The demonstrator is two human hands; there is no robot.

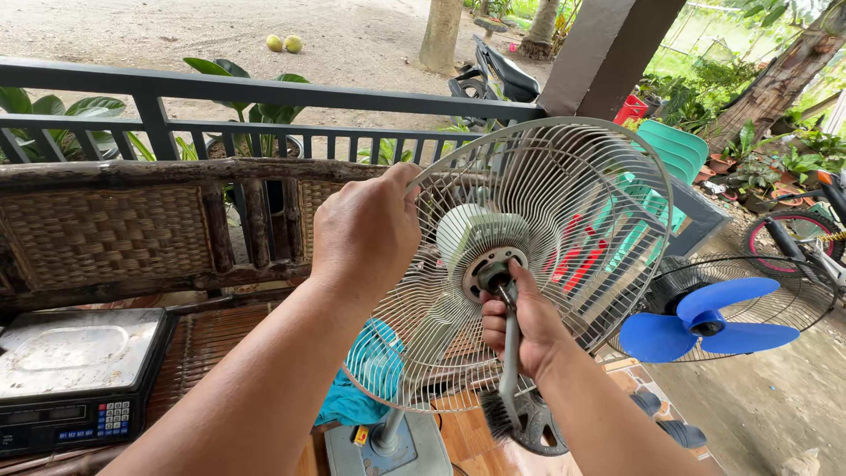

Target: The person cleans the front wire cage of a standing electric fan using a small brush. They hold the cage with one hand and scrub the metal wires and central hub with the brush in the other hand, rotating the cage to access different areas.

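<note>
A: Obs. 1, hands. State?

B: Left hand (366, 231) is closed over the upper left rim of the white wire fan guard (564, 185), fingers curled round the outer ring. Right hand (515, 324) is clamped round a grey brush (508, 370); the handle's top end touches the motor hub (487, 262) at the guard's centre, and the dark bristles (498, 414) hang below the fist. The hands are apart, one on the rim, one at the hub.

A: Where does the fan stand?

B: Upright on a grey post rising from a pale blue-grey base (388, 445), on the wooden counter (467, 441). No blade on the hub.

A: Surroundings?

B: A teal cloth (374, 370) lies behind the lower guard, just beside the post. A dark round part (538, 423) sits under the right wrist, partly hidden. A digital scale (75, 375) with a steel tray and coloured keypad sits at far left. To the right a second fan with a blue blade (705, 319) lies in a dark guard on the ground.

A: Obstructions, background?

B: The guard wires screen a green plastic chair (674, 154) and something red behind it. A woven bench back (115, 234) and a dark railing (264, 97) run behind the left hand. Beyond are a parked motorbike (493, 75), potted plants and two green round fruits (284, 42) on the dirt.
</note>
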